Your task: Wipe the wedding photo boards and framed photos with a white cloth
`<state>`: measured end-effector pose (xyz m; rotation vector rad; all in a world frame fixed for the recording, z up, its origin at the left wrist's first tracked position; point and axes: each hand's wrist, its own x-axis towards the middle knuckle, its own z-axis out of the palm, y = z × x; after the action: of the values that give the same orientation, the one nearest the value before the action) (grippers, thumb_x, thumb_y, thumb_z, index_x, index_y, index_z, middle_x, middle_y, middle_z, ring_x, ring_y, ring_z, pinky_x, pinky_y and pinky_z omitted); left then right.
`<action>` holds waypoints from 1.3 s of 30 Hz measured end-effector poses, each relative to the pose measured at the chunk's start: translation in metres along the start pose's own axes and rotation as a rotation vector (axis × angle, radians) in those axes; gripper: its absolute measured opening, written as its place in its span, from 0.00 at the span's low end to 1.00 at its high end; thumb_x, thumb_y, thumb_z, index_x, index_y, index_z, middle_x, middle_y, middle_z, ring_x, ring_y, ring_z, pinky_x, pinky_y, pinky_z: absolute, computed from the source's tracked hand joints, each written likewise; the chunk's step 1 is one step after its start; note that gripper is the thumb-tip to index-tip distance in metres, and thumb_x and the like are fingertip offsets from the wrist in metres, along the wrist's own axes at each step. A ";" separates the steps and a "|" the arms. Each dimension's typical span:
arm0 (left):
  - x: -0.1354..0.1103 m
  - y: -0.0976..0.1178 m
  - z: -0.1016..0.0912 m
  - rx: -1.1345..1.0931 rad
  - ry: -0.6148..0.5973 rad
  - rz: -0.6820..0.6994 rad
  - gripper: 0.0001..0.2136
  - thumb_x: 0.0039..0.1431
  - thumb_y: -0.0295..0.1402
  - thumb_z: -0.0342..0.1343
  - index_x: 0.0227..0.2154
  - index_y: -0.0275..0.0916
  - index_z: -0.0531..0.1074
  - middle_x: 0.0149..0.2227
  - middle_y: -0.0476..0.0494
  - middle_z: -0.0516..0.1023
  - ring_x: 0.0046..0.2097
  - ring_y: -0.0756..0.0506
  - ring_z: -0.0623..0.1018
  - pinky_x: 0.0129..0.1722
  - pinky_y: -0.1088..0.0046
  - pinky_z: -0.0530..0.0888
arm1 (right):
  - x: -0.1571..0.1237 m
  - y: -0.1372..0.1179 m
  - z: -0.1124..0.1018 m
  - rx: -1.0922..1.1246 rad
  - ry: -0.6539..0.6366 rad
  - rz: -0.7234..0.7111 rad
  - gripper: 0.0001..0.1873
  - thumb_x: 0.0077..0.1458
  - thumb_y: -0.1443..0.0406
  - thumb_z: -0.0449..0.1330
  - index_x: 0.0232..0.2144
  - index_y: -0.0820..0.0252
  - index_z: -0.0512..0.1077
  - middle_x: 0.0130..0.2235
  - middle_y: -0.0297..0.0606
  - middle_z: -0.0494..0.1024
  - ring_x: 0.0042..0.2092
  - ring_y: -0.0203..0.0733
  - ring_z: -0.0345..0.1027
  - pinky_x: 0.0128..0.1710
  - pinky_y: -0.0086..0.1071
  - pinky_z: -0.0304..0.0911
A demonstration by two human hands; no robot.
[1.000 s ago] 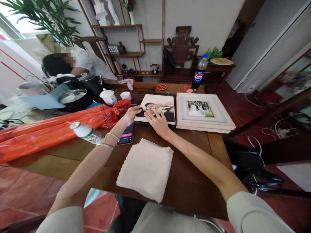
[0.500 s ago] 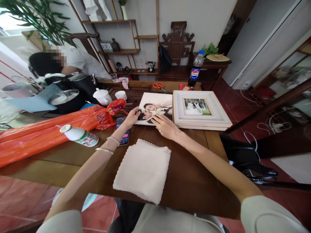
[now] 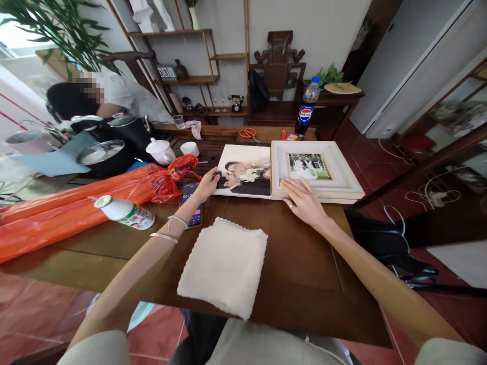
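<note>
An open photo album [image 3: 249, 191] lies on the wooden table, its left side showing a large picture of a couple. My left hand [image 3: 208, 185] is closed on the left edge of that side, thumb on top. The thick right side has a raised pale border [image 3: 344, 177] around a small wedding photo [image 3: 309, 166]. My right hand [image 3: 304, 200], a ring on one finger, rests with fingers stretched out on the lower border. A folded white cloth [image 3: 224, 266] lies nearer to me, and a phone [image 3: 193, 208] is beneath my left wrist.
To the left are an orange plastic bag [image 3: 95, 203], a white bottle [image 3: 125, 213], a lidded cup [image 3: 160, 151] and a pot [image 3: 101, 154]. Behind the album lie orange-handled scissors [image 3: 249, 134] and a cola bottle [image 3: 306, 109]. A person [image 3: 129, 96] leans over at the far left.
My right hand has moved right, from the couple picture onto the bordered side, uncovering the picture. My left hand has kept its grip on the left edge.
</note>
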<state>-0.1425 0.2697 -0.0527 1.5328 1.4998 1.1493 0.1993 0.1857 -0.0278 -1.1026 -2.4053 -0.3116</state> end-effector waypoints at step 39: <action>-0.004 0.013 0.010 0.348 0.109 0.035 0.18 0.59 0.41 0.54 0.46 0.34 0.71 0.48 0.35 0.76 0.50 0.38 0.74 0.51 0.65 0.67 | 0.037 -0.036 0.028 -0.011 0.034 0.144 0.13 0.59 0.63 0.55 0.44 0.59 0.76 0.52 0.48 0.73 0.54 0.55 0.61 0.51 0.50 0.62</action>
<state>-0.1280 0.2661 -0.0447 1.7528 1.8281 1.0444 0.1426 0.1973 -0.0339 -1.2572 -2.2827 -0.2932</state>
